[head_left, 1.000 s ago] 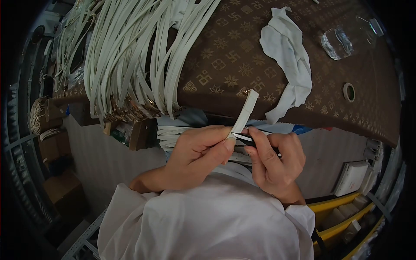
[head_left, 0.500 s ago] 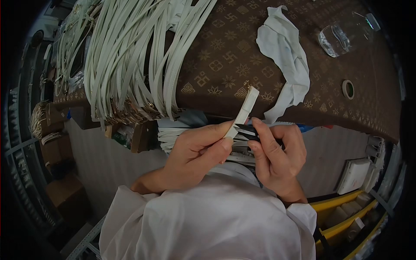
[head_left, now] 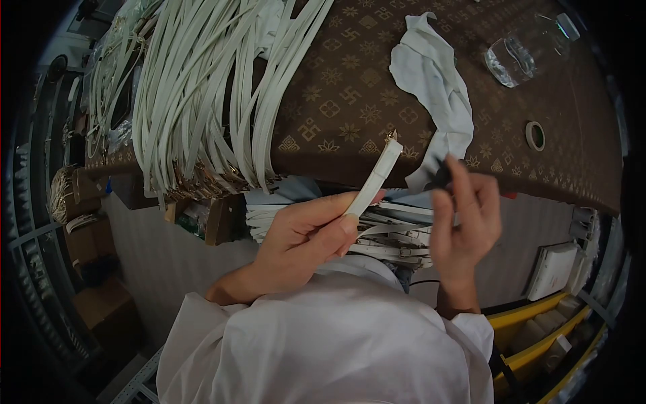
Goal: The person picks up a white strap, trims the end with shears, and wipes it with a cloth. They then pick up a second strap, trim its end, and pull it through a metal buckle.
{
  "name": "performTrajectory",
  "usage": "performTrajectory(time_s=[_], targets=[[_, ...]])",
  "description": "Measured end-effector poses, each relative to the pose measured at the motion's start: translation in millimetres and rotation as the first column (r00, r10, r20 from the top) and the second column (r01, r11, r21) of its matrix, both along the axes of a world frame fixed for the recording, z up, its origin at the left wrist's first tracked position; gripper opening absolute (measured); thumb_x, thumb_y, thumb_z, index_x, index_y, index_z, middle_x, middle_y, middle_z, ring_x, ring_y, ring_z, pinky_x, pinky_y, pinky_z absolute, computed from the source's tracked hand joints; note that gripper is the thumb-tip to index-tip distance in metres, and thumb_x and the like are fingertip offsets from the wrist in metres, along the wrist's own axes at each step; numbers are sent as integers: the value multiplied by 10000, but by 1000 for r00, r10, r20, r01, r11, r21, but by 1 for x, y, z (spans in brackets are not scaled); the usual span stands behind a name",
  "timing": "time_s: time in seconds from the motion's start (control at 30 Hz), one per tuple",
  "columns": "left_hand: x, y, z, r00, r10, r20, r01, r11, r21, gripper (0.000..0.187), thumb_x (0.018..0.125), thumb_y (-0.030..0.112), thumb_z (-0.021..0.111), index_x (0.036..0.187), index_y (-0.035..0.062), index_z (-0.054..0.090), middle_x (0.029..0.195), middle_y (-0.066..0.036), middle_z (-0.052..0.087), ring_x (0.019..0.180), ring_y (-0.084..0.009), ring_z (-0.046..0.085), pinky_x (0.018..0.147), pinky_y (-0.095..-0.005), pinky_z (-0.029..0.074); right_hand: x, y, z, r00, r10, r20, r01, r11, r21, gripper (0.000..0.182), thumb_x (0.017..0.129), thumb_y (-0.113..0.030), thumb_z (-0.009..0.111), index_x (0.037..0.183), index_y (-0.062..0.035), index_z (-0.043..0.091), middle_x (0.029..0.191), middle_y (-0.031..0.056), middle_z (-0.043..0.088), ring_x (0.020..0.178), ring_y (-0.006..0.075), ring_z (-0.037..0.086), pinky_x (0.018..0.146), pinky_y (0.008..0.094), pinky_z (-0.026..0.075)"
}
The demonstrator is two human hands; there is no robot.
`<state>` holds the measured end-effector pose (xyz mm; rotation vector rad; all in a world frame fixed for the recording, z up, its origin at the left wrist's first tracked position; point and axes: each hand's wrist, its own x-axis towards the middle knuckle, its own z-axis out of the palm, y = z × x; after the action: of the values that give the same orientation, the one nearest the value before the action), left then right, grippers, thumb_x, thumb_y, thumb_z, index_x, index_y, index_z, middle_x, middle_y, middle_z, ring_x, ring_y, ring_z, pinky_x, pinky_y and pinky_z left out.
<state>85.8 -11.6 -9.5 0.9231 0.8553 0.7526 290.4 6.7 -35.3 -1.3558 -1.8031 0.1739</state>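
Observation:
My left hand (head_left: 306, 232) pinches a white leather strap (head_left: 378, 176) between thumb and fingers. The strap slants up to the right, with a small gold metal fitting (head_left: 391, 137) at its far end. To the right, my right hand (head_left: 468, 219) grips a small dark two-pronged tool (head_left: 441, 176), blurred by motion and apart from the strap. Below the hands lies a bundle of white belts with buckles (head_left: 404, 246). A crumpled white cloth (head_left: 447, 101) lies on the table just beyond the tool.
Many white straps (head_left: 195, 87) hang over the left side of the brown patterned tablecloth (head_left: 336, 87). On the right are a clear plastic bottle (head_left: 511, 62) and a tape roll (head_left: 535, 136). Yellow bins (head_left: 531, 350) stand at the lower right, cardboard boxes (head_left: 108, 303) at the left.
My right hand has moved right and slightly up, drawing the dark tool away from the strap. My left hand still holds the strap in nearly the same place.

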Motion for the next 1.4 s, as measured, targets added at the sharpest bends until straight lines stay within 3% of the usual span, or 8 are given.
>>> performTrajectory(time_s=[0.27, 0.37, 0.47, 0.73, 0.97, 1.1, 1.33, 1.4], targets=[[2, 2, -2, 995, 31, 94, -28, 999, -37, 290, 938, 127, 388, 1163, -22, 496, 645, 3, 457, 575, -52, 400, 535, -193, 356, 51, 45, -14, 804, -376, 460, 271, 921, 279, 325, 782, -116, 640, 1082, -4, 585, 1007, 121, 535, 887, 239, 528, 728, 304, 432], [0, 3, -5, 965, 97, 242, -85, 995, -61, 271, 949, 187, 378, 1031, -21, 532, 651, -26, 484, 573, -88, 453, 556, -230, 408, 13, 11, -3, 962, 262, -75, -272, 943, -192, 361, 784, -198, 647, 1089, -18, 578, 1071, 132, 521, 964, 257, 511, 779, 303, 421], [-16, 17, 0, 842, 205, 499, -293, 951, 103, 297, 955, 248, 361, 881, 5, 515, 692, -45, 491, 581, -142, 501, 621, -303, 471, 8, -7, -14, 655, 546, -521, -737, 309, -602, 274, 770, -210, 653, 957, -13, 612, 756, 100, 571, 703, 238, 566, 631, 311, 440], [-222, 29, 53, 535, 482, 694, -812, 520, 264, 130, 929, 120, 426, 933, 11, 497, 807, -57, 491, 640, -113, 384, 582, -256, 349, 140, -28, -26, 847, 528, -63, -446, 641, -625, 148, 672, -108, 704, 716, -25, 589, 661, 87, 546, 560, 259, 512, 530, 330, 405], [-342, 4, 27, 371, 606, 704, -868, 496, 30, 162, 928, 90, 423, 1041, -19, 463, 841, -52, 492, 598, -102, 339, 483, -221, 294, 100, 42, 127, 657, 744, -120, -303, 115, -946, 102, 714, -70, 664, 766, -20, 592, 625, 85, 577, 551, 189, 595, 493, 292, 453], [-351, 2, 14, 493, 527, 692, -834, 513, 204, 198, 928, 117, 434, 1069, -21, 455, 870, -62, 505, 621, -104, 382, 508, -218, 343, 46, 138, 187, 924, 331, -191, -380, 738, -558, 216, 868, -230, 530, 798, -26, 528, 609, 52, 581, 465, 97, 564, 404, 209, 461], [-266, 38, 11, 344, 611, 713, -919, 374, 123, 217, 898, 87, 475, 1086, -20, 499, 1133, -131, 524, 963, -178, 550, 841, -244, 499, -31, 277, 202, 764, 571, -300, -627, 766, -141, 281, 878, -240, 527, 982, 18, 564, 745, 84, 613, 688, 132, 623, 622, 242, 513], [-240, 52, 3, 494, 682, 540, -835, 200, 512, 161, 886, 71, 492, 1006, -16, 556, 1146, -155, 532, 1022, -219, 551, 921, -286, 473, -63, 286, 192, 716, 625, -311, -668, 743, -44, 299, 880, -242, 525, 1012, 23, 567, 776, 88, 618, 719, 138, 626, 658, 248, 514]])
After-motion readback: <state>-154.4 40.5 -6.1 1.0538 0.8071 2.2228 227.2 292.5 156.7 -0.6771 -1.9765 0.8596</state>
